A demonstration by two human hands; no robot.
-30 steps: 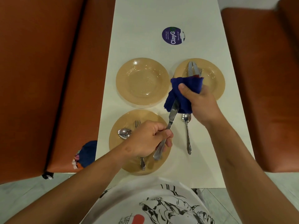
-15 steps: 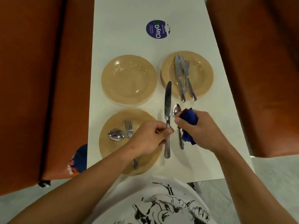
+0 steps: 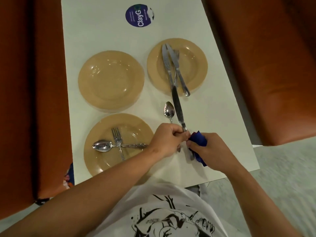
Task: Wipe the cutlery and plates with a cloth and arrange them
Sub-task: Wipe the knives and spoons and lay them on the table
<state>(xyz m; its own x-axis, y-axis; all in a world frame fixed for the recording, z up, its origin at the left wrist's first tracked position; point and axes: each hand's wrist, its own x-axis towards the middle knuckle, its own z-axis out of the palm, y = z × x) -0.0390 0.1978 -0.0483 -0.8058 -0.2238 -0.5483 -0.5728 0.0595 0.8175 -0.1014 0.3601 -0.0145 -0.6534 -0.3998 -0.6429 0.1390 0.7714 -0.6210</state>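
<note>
Head view: the left hand (image 3: 168, 138) pinches a knife (image 3: 177, 108) low on its shaft, blade pointing away over the table (image 3: 102, 31). The right hand (image 3: 207, 152) is curled round a bunched blue cloth (image 3: 198, 141) wrapped on the knife's near end. A loose spoon (image 3: 169, 110) lies just left of the blade. The far-right plate (image 3: 196, 65) holds more cutlery. The raised blade tip hangs near that plate; a hard pull with the cloth could, I judge, swing it into the cutlery there.

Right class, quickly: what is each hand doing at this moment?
Left hand: closed, pinching the knife at its handle.
Right hand: closed around the blue cloth.
</note>
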